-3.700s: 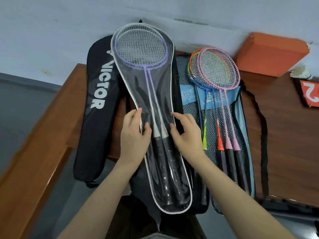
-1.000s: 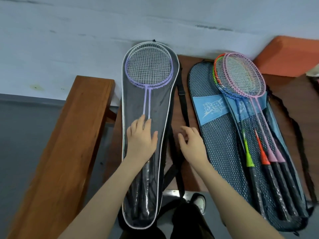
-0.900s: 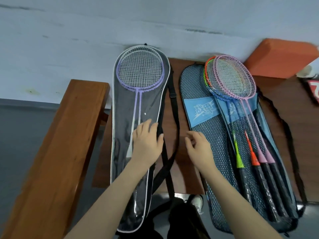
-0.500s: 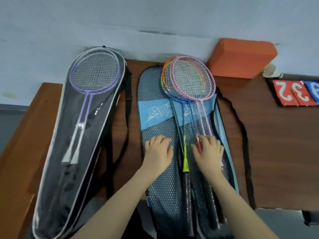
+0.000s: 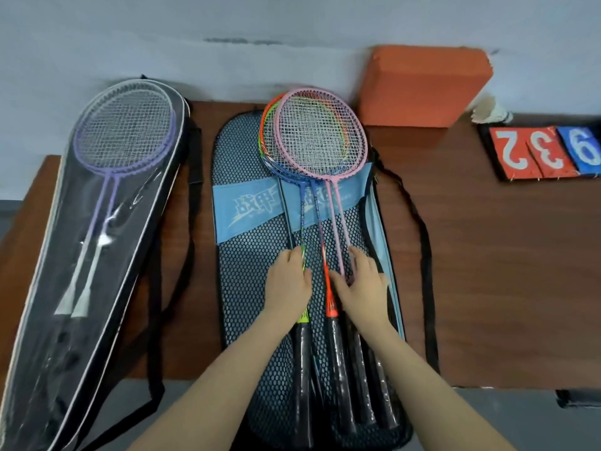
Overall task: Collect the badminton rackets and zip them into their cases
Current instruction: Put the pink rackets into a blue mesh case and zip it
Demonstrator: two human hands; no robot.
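Here the four loose rackets (image 5: 317, 203) lie stacked on the open mesh case (image 5: 250, 288) on the bench (image 5: 487, 255). They are light, with delicate strings; hold the shafts. Your left hand (image 5: 287, 288) and right hand (image 5: 364, 284) rest flat there, apparently gripping nothing.

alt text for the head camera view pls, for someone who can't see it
Both hands, left hand and right hand, rest on a stack of coloured rackets lying on an open blue mesh case on a wooden table. A clear-fronted case holding purple rackets lies to the left.
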